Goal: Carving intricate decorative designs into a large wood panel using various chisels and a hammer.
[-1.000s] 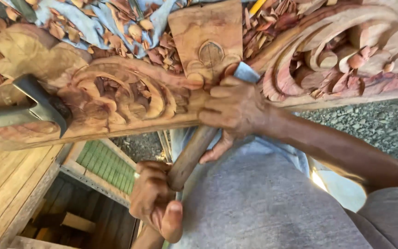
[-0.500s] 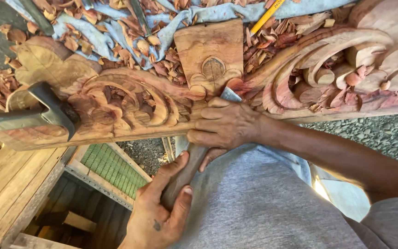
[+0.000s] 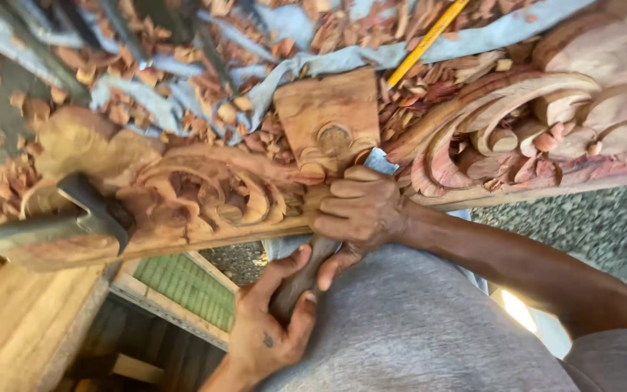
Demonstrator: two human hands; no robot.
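Observation:
A long reddish-brown wooden carving (image 3: 205,203) with scrolls and leaves lies across the bench. My right hand (image 3: 361,210) is closed around the upper shaft of a chisel, knuckles resting on the carving's front edge. The chisel's metal blade (image 3: 380,161) pokes out beyond the fingers, against the carved wood beside a flat crest-shaped block (image 3: 328,116). My left hand (image 3: 270,330) wraps the chisel's dark wooden handle (image 3: 300,282) lower down, thumb up along it, over my grey-clad lap (image 3: 415,327).
A metal clamp (image 3: 74,221) pins the carving's left end to the wooden bench (image 3: 16,319). Wood chips (image 3: 241,109) and a blue-grey cloth (image 3: 328,62) cover the bench behind. A yellow pencil (image 3: 429,36) lies among them. Gravel ground (image 3: 575,218) shows at right.
My left hand slid from a fist at the handle's end to a looser grip higher on the handle. My right hand stays on the chisel at the carving.

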